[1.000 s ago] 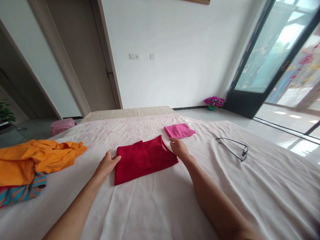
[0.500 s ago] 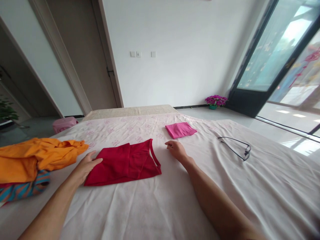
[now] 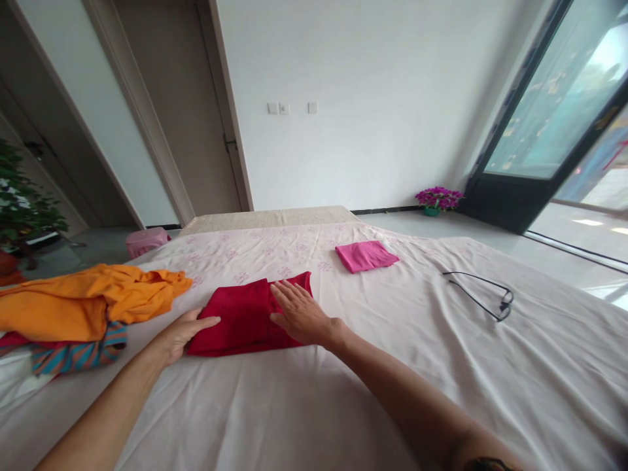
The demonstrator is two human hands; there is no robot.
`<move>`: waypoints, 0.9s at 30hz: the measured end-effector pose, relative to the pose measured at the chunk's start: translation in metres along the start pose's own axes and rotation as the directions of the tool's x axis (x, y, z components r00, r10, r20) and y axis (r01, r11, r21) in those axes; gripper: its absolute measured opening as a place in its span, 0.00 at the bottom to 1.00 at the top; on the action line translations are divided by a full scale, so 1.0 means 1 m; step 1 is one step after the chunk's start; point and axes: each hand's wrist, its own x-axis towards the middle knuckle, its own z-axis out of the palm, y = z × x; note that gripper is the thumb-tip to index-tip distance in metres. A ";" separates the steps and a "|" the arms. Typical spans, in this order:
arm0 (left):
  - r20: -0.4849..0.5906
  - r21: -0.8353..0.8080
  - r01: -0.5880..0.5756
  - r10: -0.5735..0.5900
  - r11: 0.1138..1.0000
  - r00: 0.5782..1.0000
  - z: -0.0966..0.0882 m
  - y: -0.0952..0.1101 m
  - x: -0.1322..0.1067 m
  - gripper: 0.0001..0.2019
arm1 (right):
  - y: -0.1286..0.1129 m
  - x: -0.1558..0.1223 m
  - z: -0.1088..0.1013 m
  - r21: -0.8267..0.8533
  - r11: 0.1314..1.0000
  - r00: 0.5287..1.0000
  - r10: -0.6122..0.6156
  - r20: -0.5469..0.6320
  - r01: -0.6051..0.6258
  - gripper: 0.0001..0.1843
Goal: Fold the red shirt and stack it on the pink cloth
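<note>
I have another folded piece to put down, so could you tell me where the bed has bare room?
Free: between the pink cloth and glasses, and the near sheet. Crowded: left, by the orange pile.

1. Two hands of mine are in view: my left hand (image 3: 179,335) at the lower left of center, my right hand (image 3: 300,314) at center.
2. One folded red garment (image 3: 240,317) lies under them, mid-frame.
3. One folded pink cloth (image 3: 366,255) lies above and right of center.
4. One orange garment (image 3: 88,299) sits at the left edge.
5. One striped cloth (image 3: 78,353) lies beneath the orange one.
6. One black wire hanger (image 3: 483,296) lies at the right.
7. One bed (image 3: 343,405) carries all of these.
8. One pink stool (image 3: 146,241) stands at the upper left.
9. One pot of purple flowers (image 3: 438,198) stands at the upper right.
10. Three wall switches (image 3: 291,108) sit at the top center.
</note>
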 end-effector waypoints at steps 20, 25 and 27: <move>0.027 -0.042 -0.279 0.280 0.959 0.959 0.150 0.082 -0.006 0.37 | 0.035 0.034 -0.050 0.852 -0.121 0.810 0.269 0.522 -0.509 0.32; 0.082 -0.055 -0.256 0.260 0.965 0.962 0.176 0.067 0.005 0.30 | 0.041 0.022 -0.037 0.851 -0.095 0.715 0.498 0.490 -0.517 0.09; -0.030 0.039 -0.371 0.372 0.928 0.928 0.172 0.060 0.010 0.25 | 0.043 0.017 -0.032 0.875 -0.080 0.709 0.553 0.438 -0.478 0.06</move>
